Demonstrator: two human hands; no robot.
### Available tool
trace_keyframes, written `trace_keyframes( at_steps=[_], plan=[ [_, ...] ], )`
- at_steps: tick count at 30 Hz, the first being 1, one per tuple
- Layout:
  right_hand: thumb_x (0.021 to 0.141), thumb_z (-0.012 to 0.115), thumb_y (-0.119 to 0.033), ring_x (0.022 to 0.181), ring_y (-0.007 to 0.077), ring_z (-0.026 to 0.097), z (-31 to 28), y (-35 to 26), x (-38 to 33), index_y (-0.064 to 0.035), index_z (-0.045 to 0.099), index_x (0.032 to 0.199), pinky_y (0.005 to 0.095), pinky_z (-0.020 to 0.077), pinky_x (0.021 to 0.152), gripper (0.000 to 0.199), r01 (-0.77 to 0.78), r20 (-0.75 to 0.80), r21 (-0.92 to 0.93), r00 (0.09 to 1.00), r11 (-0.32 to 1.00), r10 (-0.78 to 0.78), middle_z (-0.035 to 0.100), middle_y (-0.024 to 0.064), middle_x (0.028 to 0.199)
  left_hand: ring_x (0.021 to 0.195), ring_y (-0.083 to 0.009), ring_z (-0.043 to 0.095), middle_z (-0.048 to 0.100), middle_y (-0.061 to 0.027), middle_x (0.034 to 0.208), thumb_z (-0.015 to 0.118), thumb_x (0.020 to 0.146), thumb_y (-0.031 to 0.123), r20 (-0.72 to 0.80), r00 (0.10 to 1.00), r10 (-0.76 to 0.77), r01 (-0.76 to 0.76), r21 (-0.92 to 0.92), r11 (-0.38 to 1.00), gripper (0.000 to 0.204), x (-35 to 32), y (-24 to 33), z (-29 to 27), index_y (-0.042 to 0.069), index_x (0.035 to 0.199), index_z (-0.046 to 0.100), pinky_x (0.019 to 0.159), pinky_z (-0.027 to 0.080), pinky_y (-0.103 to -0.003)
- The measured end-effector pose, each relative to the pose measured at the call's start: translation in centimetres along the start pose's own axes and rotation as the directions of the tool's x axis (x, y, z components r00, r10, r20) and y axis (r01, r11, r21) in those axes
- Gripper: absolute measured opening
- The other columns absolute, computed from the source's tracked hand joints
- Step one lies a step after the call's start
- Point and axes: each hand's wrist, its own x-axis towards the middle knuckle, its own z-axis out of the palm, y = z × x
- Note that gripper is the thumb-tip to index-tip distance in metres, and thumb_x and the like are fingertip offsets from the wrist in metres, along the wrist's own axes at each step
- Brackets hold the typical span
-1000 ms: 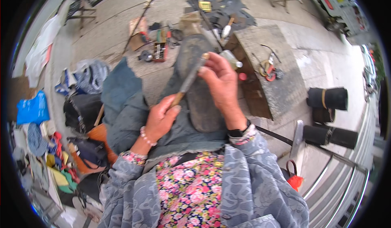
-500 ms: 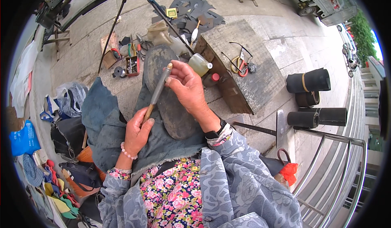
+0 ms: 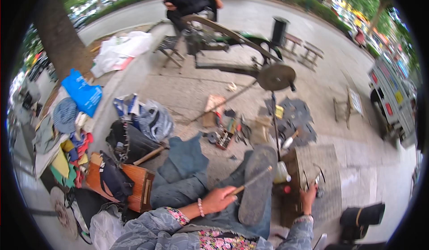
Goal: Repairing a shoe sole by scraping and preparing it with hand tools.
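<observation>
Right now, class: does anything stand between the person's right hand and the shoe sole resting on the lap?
Nothing visible does. The right hand reaches to the wooden block, apart from the shoe sole; only bare block edge lies between. The left hand holds a file across the sole.

One shoe sole [image 3: 258,185], one rasp [image 3: 253,181], perhaps two stools [image 3: 304,49]

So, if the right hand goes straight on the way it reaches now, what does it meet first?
Most likely the scissors-like metal tool on the wooden block: the right hand is already at it, though depth is unclear.
</observation>
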Motion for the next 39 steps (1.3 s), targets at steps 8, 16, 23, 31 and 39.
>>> trace_keyframes(
  at_steps=[8, 16, 23, 31, 39],
  plan=[
    [0.061, 0.064, -0.009, 0.086, 0.0454, 0.061, 0.8, 0.1, 0.7, 0.0053, 0.062, 0.093, 0.0469, 0.0497, 0.075, 0.035, 0.033, 0.05, -0.185, 0.998, 0.982, -0.024, 0.064, 0.0296, 0.087, 0.065, -0.0159, 0.056, 0.06, -0.0119, 0.077, 0.058, 0.093, 0.024, 0.01, 1.0, -0.016, 0.016, 0.003, 1.0, 0.034, -0.1, -0.5, -0.1, 0.002, 0.119, 0.056, 0.062, 0.045, -0.03],
    [0.088, 0.055, -0.024, 0.104, 0.0403, 0.054, -3.3, -6.0, -0.6, 0.0057, 0.05, 0.126, 0.0461, 0.0437, 0.086, 0.048, -0.039, 0.062, -0.243, 0.997, 0.969, 0.055, 0.05, 0.0307, 0.126, 0.069, -0.0196, 0.058, 0.062, -0.013, 0.082, 0.057, 0.093, 0.025, 0.023, 0.999, 0.026, -0.026, 0.006, 1.0, 0.035, -0.1, -1.6, 0.2, 0.002, 0.118, 0.055, 0.065, 0.047, -0.033],
    [0.09, 0.048, -0.033, 0.088, 0.0414, 0.061, 3.9, 6.7, 3.7, -0.0049, 0.047, 0.13, 0.0498, 0.0486, 0.076, 0.049, 0.258, 0.151, -0.532, 0.966, 0.807, -0.209, 0.057, 0.0252, 0.119, 0.081, -0.0279, 0.064, 0.065, -0.0174, 0.094, 0.058, 0.091, 0.024, 0.048, 0.998, 0.039, -0.042, 0.052, 0.998, 0.037, 0.7, -2.2, 0.4, 0.0, 0.12, 0.055, 0.071, 0.048, -0.036],
    [0.089, 0.046, -0.028, 0.089, 0.0333, 0.062, 6.9, 14.1, 8.3, -0.0061, 0.061, 0.114, 0.0546, 0.046, 0.068, 0.036, 0.445, 0.363, -0.841, 0.886, 0.308, -0.288, 0.066, 0.0134, 0.098, 0.083, -0.031, 0.064, 0.065, -0.0175, 0.093, 0.058, 0.091, 0.024, 0.057, 0.997, 0.045, -0.048, 0.054, 0.997, 0.037, 0.6, -1.4, 0.4, 0.0, 0.119, 0.055, 0.071, 0.047, -0.039],
    [0.076, 0.063, -0.023, 0.079, 0.0381, 0.064, 3.4, 6.3, 5.1, 0.0004, 0.064, 0.087, 0.0478, 0.0508, 0.071, 0.026, 0.157, 0.074, -0.466, 0.988, 0.871, -0.139, 0.065, 0.0214, 0.083, 0.075, -0.0261, 0.062, 0.065, -0.0166, 0.087, 0.059, 0.09, 0.024, 0.053, 0.998, 0.038, -0.041, 0.059, 0.997, 0.035, -0.4, -1.8, 0.7, 0.001, 0.116, 0.056, 0.069, 0.047, -0.038]
  ],
)
